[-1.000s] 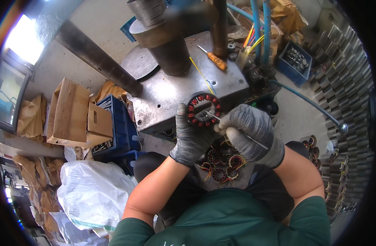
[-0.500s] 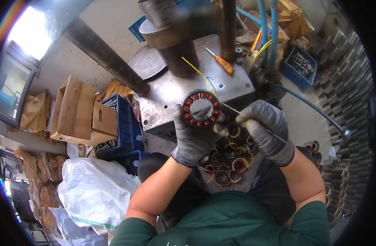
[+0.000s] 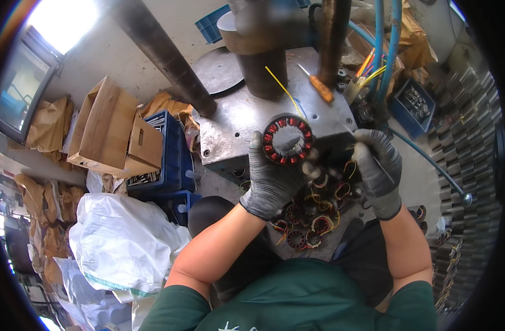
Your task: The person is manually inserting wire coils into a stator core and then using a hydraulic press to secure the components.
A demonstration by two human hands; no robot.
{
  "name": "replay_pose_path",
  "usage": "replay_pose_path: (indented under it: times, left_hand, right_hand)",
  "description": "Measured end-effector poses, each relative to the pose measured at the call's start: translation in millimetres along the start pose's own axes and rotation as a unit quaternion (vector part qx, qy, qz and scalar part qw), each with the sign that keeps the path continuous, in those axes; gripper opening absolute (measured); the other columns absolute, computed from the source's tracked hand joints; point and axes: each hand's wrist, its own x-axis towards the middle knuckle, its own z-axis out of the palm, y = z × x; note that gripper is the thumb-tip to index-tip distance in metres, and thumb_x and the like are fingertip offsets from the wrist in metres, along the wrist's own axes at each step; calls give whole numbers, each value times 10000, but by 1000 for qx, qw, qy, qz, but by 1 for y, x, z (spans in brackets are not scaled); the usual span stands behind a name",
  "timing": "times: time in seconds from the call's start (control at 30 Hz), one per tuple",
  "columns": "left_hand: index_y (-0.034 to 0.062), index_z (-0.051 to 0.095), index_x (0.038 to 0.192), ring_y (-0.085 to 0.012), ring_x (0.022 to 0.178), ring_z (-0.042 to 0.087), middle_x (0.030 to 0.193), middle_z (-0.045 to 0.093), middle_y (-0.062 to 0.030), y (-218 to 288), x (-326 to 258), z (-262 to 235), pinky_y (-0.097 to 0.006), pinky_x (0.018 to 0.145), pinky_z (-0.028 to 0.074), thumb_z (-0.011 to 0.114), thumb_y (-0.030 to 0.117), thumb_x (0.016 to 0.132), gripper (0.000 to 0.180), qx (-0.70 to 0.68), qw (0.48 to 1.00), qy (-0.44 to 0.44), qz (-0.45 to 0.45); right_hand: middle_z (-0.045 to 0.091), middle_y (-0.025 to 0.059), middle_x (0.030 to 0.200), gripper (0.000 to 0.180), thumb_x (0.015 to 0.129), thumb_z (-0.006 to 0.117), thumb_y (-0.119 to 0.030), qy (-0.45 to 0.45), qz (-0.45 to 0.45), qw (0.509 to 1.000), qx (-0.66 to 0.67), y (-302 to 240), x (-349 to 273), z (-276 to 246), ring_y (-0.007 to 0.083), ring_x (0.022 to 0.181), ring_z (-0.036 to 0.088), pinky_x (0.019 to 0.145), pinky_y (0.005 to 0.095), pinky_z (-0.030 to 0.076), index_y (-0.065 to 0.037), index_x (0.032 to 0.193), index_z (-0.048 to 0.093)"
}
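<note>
The left hand [image 3: 274,185] grips a wound stator [image 3: 287,119], the right hand [image 3: 380,165] a thin rod [image 3: 383,171]. Stator work seems underway; the next touch needs steadiness.

Orange-handled screwdriver [image 3: 322,89] lying on a metal plate [image 3: 233,122] near a dark column [image 3: 334,44], blue hoses [image 3: 396,33] and a blue bin [image 3: 407,124] of metal parts [image 3: 416,102] at upper right, open cardboard box [image 3: 105,127] beside a blue crate [image 3: 176,157], white sack [image 3: 123,243] below, stacked grey metal pieces [image 3: 465,160] along the right edge

Ring [image 3: 268,139] in left hand [image 3: 274,185], rod [image 3: 348,129] in right [image 3: 386,157]
</note>
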Motion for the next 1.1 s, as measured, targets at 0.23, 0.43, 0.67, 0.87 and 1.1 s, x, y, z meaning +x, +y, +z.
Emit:
replay_pose_path:
  times: [0.23,0.43,0.67,0.87,1.1]
  left_hand:
    - [34,560,1413,-296,810,698,1114,684,-210,10,-3,8,-453,845,505,540,910,788,1075,24,998,-54,20]
    - [32,530,1431,-309,834,715,1142,677,-223,16,-10,15,-461,880,503,548,914,785,1094,-11,995,-101,18]
    - [58,557,1416,-301,901,687,1212,659,-217,15,-3,11,-470,906,497,564,870,825,1004,-31,996,-74,46]
    - [62,563,1413,-296,930,690,1235,659,-228,15,2,1,-490,989,516,608,814,855,936,-28,995,-70,61]
    - [72,383,1515,-206,1252,605,1384,585,-95,-3,7,-8,-375,1065,536,1002,225,700,1035,371,874,93,299]
  right_hand:
    - [676,180,993,219,865,649,0,-95,-141,960,-221,88,44,13,394,982,646,906,451,534,-32,1075,702]
    - [677,133,1174,385,835,625,-45,-188,-145,866,-440,123,72,45,344,1108,642,974,454,510,-124,1204,701]
    - [679,92,1319,470,848,626,-57,-185,-122,827,-517,127,91,60,320,1203,627,1031,423,495,-156,1301,699]
    - [676,119,1326,436,889,648,-84,-161,-102,852,-487,139,87,50,309,1199,632,1056,409,500,-125,1321,682]
    - [570,117,1467,664,1043,606,-433,-121,177,841,497,45,17,69,266,1337,578,1134,463,468,-168,1607,375]
